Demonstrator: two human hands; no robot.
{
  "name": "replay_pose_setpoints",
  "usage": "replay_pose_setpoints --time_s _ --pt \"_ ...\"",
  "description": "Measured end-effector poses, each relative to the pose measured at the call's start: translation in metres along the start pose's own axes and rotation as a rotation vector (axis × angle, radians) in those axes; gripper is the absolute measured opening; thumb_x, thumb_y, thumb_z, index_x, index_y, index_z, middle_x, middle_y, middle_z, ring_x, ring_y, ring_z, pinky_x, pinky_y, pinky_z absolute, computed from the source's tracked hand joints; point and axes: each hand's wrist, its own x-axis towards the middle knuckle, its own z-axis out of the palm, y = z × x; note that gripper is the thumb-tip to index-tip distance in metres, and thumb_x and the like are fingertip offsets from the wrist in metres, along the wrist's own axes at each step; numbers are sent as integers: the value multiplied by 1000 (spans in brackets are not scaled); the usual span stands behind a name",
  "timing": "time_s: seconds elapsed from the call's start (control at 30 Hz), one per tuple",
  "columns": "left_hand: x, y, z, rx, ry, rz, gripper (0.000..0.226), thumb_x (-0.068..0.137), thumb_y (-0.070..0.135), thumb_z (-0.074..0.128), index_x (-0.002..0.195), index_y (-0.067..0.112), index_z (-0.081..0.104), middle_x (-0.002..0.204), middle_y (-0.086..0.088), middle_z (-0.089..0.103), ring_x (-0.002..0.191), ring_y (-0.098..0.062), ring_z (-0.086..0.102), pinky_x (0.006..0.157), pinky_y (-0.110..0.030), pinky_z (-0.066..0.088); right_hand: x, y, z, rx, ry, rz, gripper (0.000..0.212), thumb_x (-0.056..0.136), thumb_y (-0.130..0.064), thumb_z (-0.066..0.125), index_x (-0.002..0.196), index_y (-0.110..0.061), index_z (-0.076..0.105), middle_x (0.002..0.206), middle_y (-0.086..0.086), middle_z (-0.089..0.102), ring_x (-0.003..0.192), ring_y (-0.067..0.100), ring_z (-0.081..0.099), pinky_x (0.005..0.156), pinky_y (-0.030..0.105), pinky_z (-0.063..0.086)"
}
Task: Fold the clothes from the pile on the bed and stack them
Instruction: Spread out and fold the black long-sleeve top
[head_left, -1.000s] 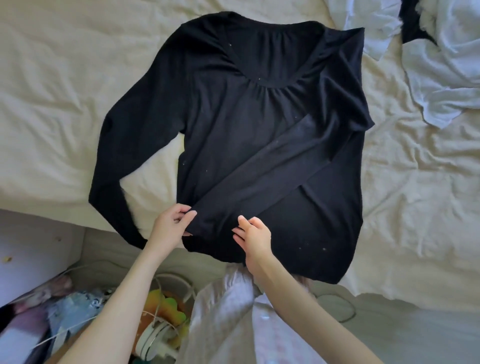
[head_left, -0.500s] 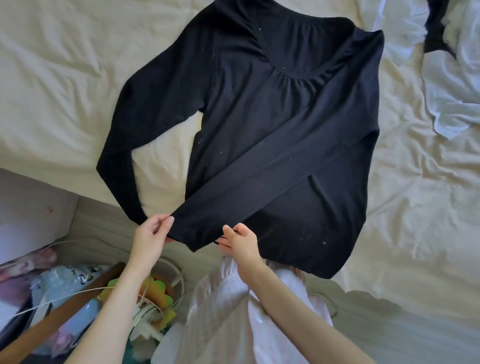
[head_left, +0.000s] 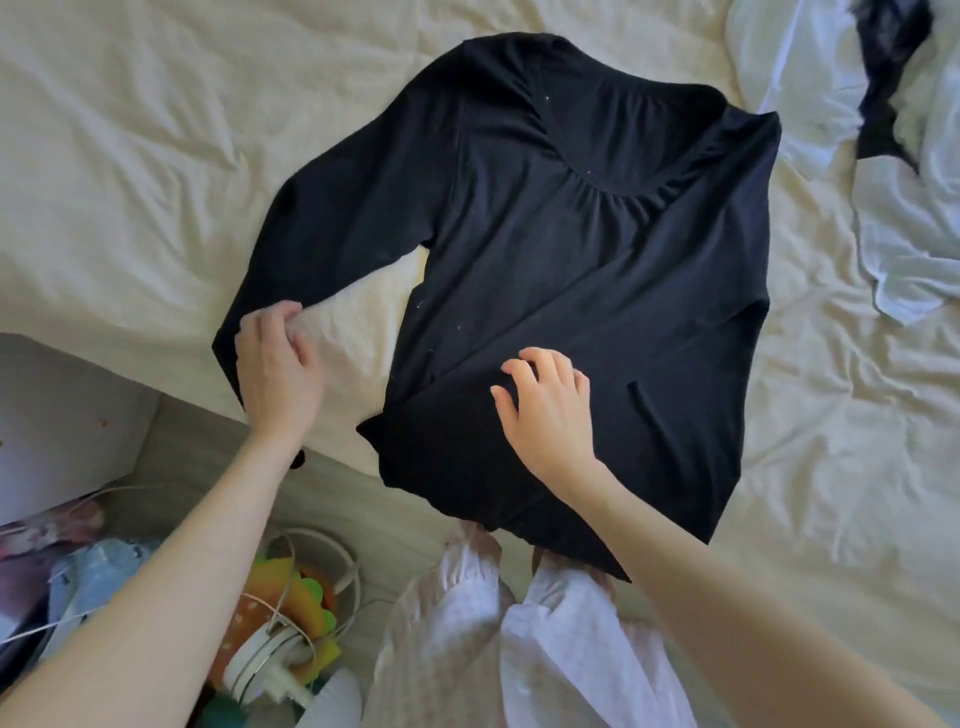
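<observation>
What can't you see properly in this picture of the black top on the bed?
- Head view: the black top's hem hangs past the bed edge, behind the right hand's arm.
- The outstretched sleeve's cuff sits under the left hand.
- The pile of clothes is cut off by the right edge.
- The floor clutter is blurred.

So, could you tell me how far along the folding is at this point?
Early. Done: the black top lies flat on the bed with one sleeve folded across its front. In hand: the left hand grips the other sleeve while the right hand rests on the body. Left: finishing this fold, the white clothes, and stacking.
</observation>
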Motion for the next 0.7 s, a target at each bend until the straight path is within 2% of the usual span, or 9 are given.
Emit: replay_pose_setpoints --time_s 0.07,0.13,0.2,0.27,0.37,0.47,0.53,0.63,0.7 --pt "31 -5 -5 -6 12 -83 40 95 14 46 134 5 40 136 -17 40 127 -31 37 103 -43 35 17 -5 3 -115 -43 -35 47 97 -42 42 137 -17 46 148 8 37 140 26 26 111 46 21" --pt "54 -15 -9 36 -68 -195 54 93 26 54 140 6 33 142 -17 35 131 -33 33 104 -49 34 29 -7 10 -161 -153 -1 59 96 -51 38 147 -21 28 156 8 20 144 29 14 113 52 15" --pt "67 -26 -15 28 -194 -307 58 90 36 59 136 7 39 136 -15 44 124 -33 42 98 -47 39 35 -6 19 -185 -260 23 68 95 -56 36 150 -24 13 159 8 6 145 30 6 114 53 12" --pt "68 -31 -22 37 -241 -330 46 90 37 58 122 5 52 118 -16 58 109 -35 54 83 -42 45 36 -2 25 -216 -318 16 72 95 -56 36 151 -25 3 159 7 -3 146 29 -2 115 53 8" --pt "51 -10 -31 204 -60 -190 36 93 33 55 114 3 56 105 -18 64 95 -38 59 68 -36 40 35 2 24 -203 -345 -10 70 96 -52 36 152 -26 1 159 5 -6 146 28 -5 116 51 5" --pt "12 40 -28 201 17 30 26 93 28 53 106 7 59 93 -14 65 81 -36 60 61 -34 36 29 6 12 -29 -277 -23 56 100 -35 39 150 -21 19 159 5 9 146 23 7 118 45 7" --pt "-18 76 -15 108 -117 183 23 93 26 53 108 10 62 96 -12 67 83 -37 61 64 -39 42 15 13 2 33 -158 -15 48 99 -23 43 145 -14 35 155 8 25 144 24 20 117 42 14" --pt "-58 108 17 28 -486 430 31 96 25 47 124 19 59 119 0 64 108 -20 59 89 -33 43 -18 33 -5 -2 -6 62 48 94 -16 55 140 -9 44 150 15 34 141 30 29 114 48 23" --pt "-66 106 30 14 -501 473 32 97 19 47 127 15 57 127 0 60 120 -15 51 103 -29 37 -37 50 -5 -68 -22 99 53 93 -22 58 142 -11 41 151 15 31 141 32 27 113 51 23"
